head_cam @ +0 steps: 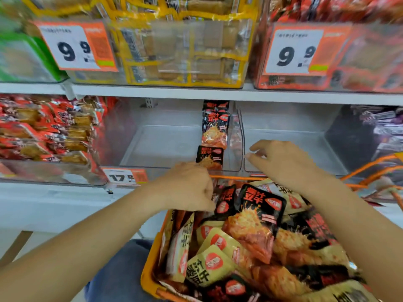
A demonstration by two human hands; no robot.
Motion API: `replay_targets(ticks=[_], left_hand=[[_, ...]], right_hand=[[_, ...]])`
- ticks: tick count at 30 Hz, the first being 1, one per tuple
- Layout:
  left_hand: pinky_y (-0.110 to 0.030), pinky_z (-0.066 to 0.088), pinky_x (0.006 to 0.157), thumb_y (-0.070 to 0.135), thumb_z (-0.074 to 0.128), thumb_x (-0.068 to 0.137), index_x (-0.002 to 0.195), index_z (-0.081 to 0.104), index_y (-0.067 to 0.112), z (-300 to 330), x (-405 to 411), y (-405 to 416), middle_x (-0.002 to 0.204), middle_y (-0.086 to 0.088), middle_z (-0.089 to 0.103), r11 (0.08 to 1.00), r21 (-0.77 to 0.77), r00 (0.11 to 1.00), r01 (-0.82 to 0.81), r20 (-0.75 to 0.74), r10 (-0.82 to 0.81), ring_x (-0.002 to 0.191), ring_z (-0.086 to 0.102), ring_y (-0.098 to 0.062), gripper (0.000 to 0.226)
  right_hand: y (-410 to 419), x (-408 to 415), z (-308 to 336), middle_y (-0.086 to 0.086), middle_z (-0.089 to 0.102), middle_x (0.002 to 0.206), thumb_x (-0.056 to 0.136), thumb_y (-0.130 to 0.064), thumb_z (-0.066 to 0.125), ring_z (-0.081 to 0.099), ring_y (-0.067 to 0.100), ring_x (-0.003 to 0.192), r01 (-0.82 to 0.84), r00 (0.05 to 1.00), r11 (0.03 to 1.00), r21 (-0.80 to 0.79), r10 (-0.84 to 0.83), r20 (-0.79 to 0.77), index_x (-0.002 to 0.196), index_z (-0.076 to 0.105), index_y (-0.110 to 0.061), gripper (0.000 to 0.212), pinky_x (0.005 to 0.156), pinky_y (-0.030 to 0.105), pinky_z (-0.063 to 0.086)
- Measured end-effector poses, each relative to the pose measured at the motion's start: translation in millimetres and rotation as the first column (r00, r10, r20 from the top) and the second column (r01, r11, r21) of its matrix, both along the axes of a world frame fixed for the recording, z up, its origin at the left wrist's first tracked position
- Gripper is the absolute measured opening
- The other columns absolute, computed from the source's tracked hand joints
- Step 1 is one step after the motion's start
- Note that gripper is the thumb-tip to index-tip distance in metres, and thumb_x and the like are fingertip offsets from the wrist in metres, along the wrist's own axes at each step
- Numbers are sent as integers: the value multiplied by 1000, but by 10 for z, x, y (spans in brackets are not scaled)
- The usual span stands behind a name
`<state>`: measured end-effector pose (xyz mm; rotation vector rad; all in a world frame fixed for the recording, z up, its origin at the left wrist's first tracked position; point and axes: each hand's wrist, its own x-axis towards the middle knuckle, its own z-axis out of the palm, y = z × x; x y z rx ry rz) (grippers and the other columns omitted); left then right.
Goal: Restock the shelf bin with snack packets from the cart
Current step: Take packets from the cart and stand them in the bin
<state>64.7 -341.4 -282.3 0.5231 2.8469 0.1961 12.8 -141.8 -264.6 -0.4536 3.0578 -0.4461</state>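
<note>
A clear shelf bin (157,147) sits on the lower shelf, with two or three black snack packets (214,127) standing along its right wall. Below it is an orange cart basket (149,264) piled with black packets (259,205) and beige packets (209,264). My left hand (189,186) is at the basket's far left corner, fingers curled on the edge of a black packet (224,203). My right hand (281,162) hovers over the front edge of the neighbouring clear bin (294,147), its fingers loosely spread and holding nothing.
Left of the bin is a bin full of red packets (43,131); far right is one with dark purple packets (375,131). The upper shelf carries bins of yellow packets (174,51) and red packets (359,57) with price tags (76,46). My knee (122,269) is beside the basket.
</note>
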Motion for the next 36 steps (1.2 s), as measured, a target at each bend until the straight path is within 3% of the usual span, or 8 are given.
replay_targets(ticks=[4,9,16,20,25,29,32,36], left_hand=[[-28,46,66,44,59,71,56,59,26,242,9,-34,61,9,59,921,358,987,-155,11,162,65,57,-5,24],[-12,39,47,8,57,90,59,51,14,457,82,-63,48,8,50,337,842,894,-422,326,307,46,47,-3,32],[-29,50,73,25,62,90,77,65,15,331,132,162,72,3,69,410,899,972,-152,62,226,70,63,-8,16],[-31,53,82,18,68,85,83,66,25,341,59,140,81,6,73,218,958,834,-186,37,551,83,68,-9,8],[-29,58,76,26,73,80,98,67,21,293,-117,80,91,1,74,169,795,799,-583,522,300,81,71,-12,20],[-22,54,59,16,72,82,84,64,13,159,-475,-105,79,-3,70,33,801,720,-598,518,462,71,66,-16,9],[-21,51,53,8,73,80,72,55,12,-11,-831,-326,80,-9,62,24,766,621,-642,501,604,66,58,-17,21],[-30,50,60,5,74,79,72,53,7,-314,-1203,-346,86,-13,59,241,567,568,-788,516,642,75,56,-20,22]], right_hand=[[43,20,156,-4,67,114,93,-47,50,57,22,110,11,999,981,-193,-1,50,111,66,-28,30,88,31,42],[-66,48,247,-1,71,84,93,-50,49,70,16,70,178,938,775,-607,53,343,91,64,-22,32,73,32,57],[-250,178,300,2,73,91,85,-56,54,72,17,73,282,843,587,-759,226,488,99,65,-20,40,66,29,60],[-242,124,178,0,70,78,96,-28,54,67,18,67,384,845,459,-801,174,505,93,64,-18,14,74,39,58],[-277,106,142,-2,73,82,93,-26,59,69,9,69,380,833,390,-839,251,494,101,67,-13,18,61,23,58],[-282,-117,-41,-1,59,121,93,-40,55,56,15,110,193,981,691,-697,-117,156,130,51,-18,43,93,30,46],[-230,-244,-253,-1,41,147,97,-38,49,43,20,131,175,973,783,-597,-48,224,148,29,-21,58,103,32,33],[-205,-252,-525,5,48,143,101,-29,40,52,17,82,39,976,928,-370,44,214,153,16,-27,57,74,27,36]])
